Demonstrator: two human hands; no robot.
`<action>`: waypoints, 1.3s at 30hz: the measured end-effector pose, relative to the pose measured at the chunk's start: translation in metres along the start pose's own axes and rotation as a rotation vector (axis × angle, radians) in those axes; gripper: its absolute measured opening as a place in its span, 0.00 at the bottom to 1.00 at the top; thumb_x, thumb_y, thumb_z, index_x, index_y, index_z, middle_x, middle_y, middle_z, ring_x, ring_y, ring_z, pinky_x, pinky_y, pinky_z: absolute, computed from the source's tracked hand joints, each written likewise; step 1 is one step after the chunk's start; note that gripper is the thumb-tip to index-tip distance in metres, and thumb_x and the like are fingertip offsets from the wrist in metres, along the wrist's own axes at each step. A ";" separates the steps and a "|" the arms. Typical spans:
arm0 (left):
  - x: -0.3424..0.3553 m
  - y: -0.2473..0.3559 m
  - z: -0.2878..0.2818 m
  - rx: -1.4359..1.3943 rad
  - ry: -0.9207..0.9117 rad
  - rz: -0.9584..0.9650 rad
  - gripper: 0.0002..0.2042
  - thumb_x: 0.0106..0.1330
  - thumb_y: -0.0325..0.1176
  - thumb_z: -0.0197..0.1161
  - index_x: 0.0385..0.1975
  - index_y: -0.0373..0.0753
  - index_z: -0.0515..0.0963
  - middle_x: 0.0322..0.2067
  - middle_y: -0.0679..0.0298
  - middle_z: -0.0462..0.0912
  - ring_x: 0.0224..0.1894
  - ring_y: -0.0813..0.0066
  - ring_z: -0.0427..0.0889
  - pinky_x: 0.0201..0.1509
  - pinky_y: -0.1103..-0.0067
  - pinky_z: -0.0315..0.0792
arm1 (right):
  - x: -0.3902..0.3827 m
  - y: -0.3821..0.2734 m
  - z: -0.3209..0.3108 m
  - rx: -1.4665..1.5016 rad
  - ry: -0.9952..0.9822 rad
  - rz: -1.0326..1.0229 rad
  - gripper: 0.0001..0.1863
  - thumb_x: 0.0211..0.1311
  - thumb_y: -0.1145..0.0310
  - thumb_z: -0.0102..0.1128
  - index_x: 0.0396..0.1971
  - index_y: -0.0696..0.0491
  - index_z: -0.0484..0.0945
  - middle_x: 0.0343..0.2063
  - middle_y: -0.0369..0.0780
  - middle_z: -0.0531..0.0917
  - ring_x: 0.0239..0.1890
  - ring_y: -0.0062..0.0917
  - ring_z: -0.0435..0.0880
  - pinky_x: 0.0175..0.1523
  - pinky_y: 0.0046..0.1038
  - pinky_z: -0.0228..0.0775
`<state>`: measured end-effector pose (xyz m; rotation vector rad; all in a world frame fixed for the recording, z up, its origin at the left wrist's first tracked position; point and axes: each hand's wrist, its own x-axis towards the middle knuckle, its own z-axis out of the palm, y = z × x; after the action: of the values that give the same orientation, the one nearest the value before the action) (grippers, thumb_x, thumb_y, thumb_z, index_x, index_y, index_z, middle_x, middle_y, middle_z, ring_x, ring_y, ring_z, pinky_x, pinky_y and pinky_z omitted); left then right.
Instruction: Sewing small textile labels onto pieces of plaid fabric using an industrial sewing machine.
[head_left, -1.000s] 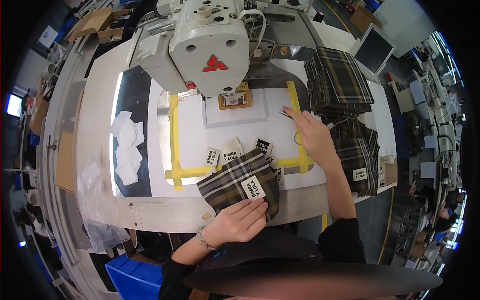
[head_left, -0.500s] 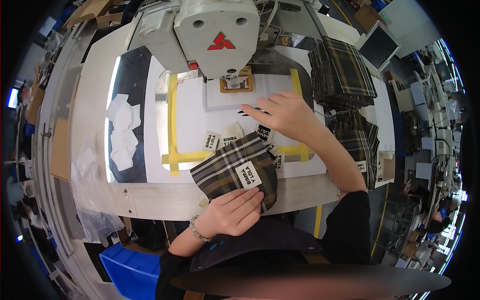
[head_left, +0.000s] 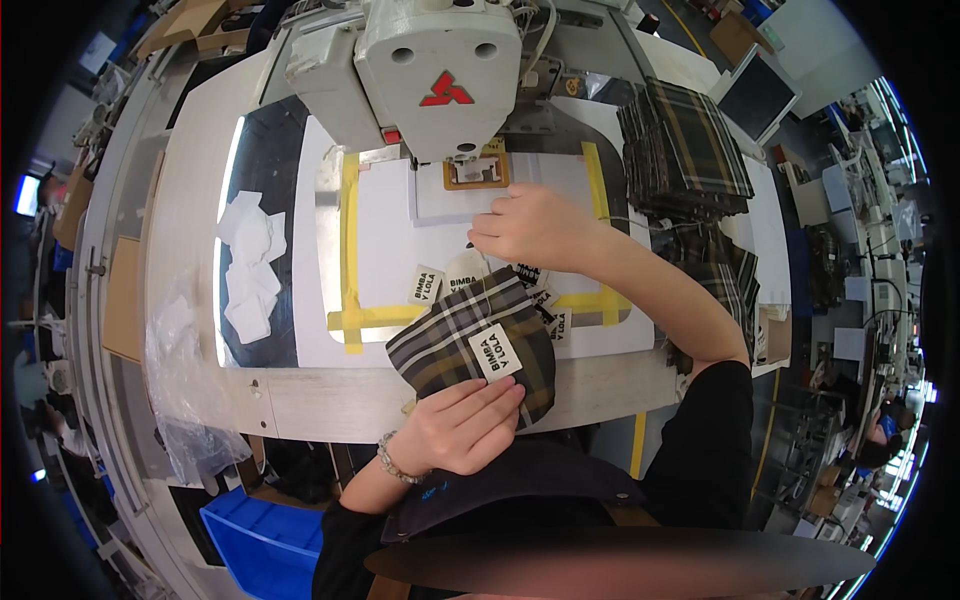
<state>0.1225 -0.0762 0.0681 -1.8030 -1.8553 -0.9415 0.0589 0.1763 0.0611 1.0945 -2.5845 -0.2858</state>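
Observation:
My left hand [head_left: 455, 425], with a beaded bracelet at its wrist, grips the lower edge of a plaid fabric piece [head_left: 440, 345] between thumb and fingers. A white printed label [head_left: 495, 353] lies on that fabric just above the fingertips. Above the fabric, my right hand [head_left: 535, 230] is closed around a small dark pointed tool, mostly hidden by the fingers; only a thin dark tip shows. Below this hand, several loose white labels [head_left: 425, 284] and black labels lie at the fabric's upper edge. A thin thread runs across the fabric's top.
The white sewing machine head [head_left: 435, 75] stands over a small orange-edged frame [head_left: 476, 171]. Yellow tape [head_left: 350, 240] borders the white work sheet. Stacked plaid pieces [head_left: 690, 150] sit at right, white paper pieces [head_left: 250, 265] at left. A blue bin [head_left: 260, 545] is below left.
My right hand has drawn down and left, its fingers curling in so that the dark tool is now mostly hidden. My left hand and the fabric stay nearly still.

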 end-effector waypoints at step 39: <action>0.027 -0.061 -0.047 -0.940 -0.258 -0.139 0.06 0.56 0.30 0.68 0.19 0.47 0.80 0.32 0.75 0.87 0.50 0.65 0.82 0.64 0.65 0.58 | -0.053 -0.132 -0.003 2.881 -0.068 0.474 0.51 0.57 0.22 0.27 0.71 0.45 0.50 0.69 0.41 0.61 0.67 0.39 0.64 0.66 0.49 0.59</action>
<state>0.0518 -0.0868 0.1076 -2.3999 -1.8370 -1.9453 0.1819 0.1244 0.0124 -0.1295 0.6780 -2.2978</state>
